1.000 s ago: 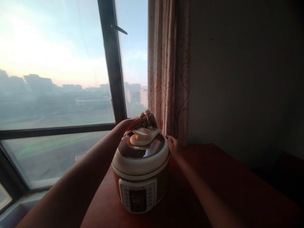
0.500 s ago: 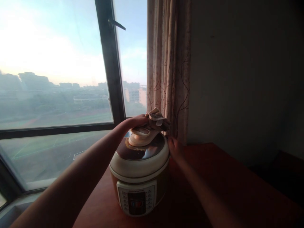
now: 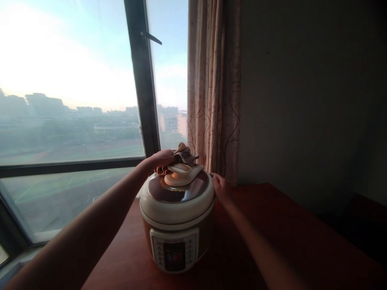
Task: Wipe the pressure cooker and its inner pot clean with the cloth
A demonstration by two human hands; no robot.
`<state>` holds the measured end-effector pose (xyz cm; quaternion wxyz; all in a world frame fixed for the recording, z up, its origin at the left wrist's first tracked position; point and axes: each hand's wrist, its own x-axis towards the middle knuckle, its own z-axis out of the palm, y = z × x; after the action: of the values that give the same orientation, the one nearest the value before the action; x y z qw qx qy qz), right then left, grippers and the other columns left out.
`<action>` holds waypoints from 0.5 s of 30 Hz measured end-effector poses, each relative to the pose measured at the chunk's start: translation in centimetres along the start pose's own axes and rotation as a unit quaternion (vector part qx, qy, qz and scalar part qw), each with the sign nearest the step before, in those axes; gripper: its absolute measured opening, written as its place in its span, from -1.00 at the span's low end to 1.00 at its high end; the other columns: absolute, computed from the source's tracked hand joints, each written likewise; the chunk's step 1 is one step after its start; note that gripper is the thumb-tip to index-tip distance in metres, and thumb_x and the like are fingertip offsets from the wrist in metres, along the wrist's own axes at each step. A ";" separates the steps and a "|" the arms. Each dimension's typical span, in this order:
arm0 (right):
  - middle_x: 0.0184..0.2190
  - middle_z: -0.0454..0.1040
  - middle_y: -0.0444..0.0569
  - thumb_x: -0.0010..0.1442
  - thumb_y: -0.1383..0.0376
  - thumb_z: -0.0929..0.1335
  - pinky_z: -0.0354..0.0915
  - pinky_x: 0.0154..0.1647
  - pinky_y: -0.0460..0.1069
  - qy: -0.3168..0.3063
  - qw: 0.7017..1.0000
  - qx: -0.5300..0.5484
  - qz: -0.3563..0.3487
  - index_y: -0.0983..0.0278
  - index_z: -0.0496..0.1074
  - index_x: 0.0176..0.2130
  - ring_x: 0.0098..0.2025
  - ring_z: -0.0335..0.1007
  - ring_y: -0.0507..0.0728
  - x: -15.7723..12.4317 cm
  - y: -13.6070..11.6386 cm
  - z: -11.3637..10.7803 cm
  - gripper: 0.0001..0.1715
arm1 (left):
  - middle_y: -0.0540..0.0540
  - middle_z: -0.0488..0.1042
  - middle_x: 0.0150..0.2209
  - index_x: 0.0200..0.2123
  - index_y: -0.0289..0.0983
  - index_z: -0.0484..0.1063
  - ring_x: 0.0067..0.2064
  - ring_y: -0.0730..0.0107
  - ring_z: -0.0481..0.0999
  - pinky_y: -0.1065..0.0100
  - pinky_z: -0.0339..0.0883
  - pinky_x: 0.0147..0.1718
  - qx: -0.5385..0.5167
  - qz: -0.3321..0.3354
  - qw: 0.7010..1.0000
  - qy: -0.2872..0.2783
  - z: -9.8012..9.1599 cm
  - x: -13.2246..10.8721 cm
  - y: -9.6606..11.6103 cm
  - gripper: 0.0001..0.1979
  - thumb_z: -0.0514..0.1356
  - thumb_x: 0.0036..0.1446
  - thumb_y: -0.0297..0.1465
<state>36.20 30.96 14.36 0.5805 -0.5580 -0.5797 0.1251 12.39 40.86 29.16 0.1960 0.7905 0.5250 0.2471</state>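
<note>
An electric pressure cooker [image 3: 177, 215] with a cream lid rim and a front control panel [image 3: 174, 253] stands upright in front of me. On top of its lid is a cream handle [image 3: 178, 174], with a shiny dark plate around it. My left hand [image 3: 164, 158] is closed on a crumpled cloth [image 3: 185, 154] at the far left of the lid, behind the handle. Part of the cloth hangs down onto the lid. My right hand [image 3: 221, 186] rests against the right rear edge of the lid; its fingertips are partly hidden behind the rim.
The cooker stands on a reddish-brown table [image 3: 260, 225]. To the left is a window [image 3: 72, 162] with a dark frame and a handle [image 3: 152, 38]. A patterned curtain [image 3: 214, 88] hangs behind the cooker, beside a dark wall [image 3: 302, 100].
My left hand has moved the cloth leftward and slightly down, from behind the handle's right toward the lid's left rear. My right hand stays by the lid's right edge.
</note>
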 end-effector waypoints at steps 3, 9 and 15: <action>-0.10 0.65 0.12 0.27 0.19 0.15 0.38 0.03 0.07 -0.001 1.000 0.003 0.003 0.27 0.61 -0.06 -0.02 0.56 0.25 -0.1 0.0 0.0 -0.46 | -0.03 0.41 -0.65 -0.65 -0.24 0.45 -0.48 0.28 0.43 0.40 0.20 -0.50 0.033 0.009 0.999 -0.002 -0.8 -1.3 0.5 -0.85 0.26 -0.15 -0.32; -0.08 0.64 0.11 0.31 0.20 0.13 0.36 0.01 0.07 -0.012 1.000 0.008 -0.009 0.28 0.59 -0.03 -0.01 0.55 0.24 -0.2 -0.2 -0.1 -0.46 | -0.06 0.45 -0.57 -0.59 -0.28 0.47 -0.49 0.31 0.40 0.38 0.19 -0.53 0.017 0.038 0.999 -0.010 -0.3 -2.9 3.0 -0.71 0.16 0.00 -0.20; -0.21 0.66 0.02 0.34 0.14 0.15 0.37 -0.11 0.01 -0.027 0.999 0.020 -0.031 0.25 0.58 -0.07 -0.15 0.56 0.20 -0.3 -0.2 -0.5 -0.49 | -0.03 0.42 -0.60 -0.59 -0.30 0.50 -0.52 0.37 0.36 0.39 0.15 -0.54 0.002 0.089 0.993 -0.082 1.1 -3.2 6.9 -0.85 0.17 -0.10 -0.38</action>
<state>36.34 30.38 14.50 0.5793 -0.5249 -0.6092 0.1334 17.04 35.23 31.58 0.2140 0.8518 0.4356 0.1971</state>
